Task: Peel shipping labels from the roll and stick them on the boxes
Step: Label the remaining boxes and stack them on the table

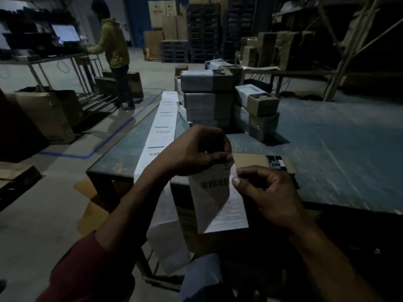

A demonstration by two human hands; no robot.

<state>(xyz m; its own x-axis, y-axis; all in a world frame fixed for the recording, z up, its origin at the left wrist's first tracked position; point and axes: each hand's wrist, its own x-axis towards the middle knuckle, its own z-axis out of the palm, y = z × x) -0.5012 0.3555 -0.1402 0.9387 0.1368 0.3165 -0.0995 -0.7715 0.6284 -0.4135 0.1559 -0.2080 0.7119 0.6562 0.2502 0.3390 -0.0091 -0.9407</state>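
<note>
A white barcoded shipping label (pixel 218 199) hangs above a flat brown cardboard box (pixel 250 162) on the glass-topped table (pixel 327 171). The left hand (pixel 196 149) pinches its top edge; the right hand (pixel 266 190) pinches its right edge just below.

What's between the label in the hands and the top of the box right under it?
Nothing visible. Both hands, left and right, pinch the label just above the near box. The bare brown top beyond the label is open; only a dark sticker sits at its far right corner.
</note>
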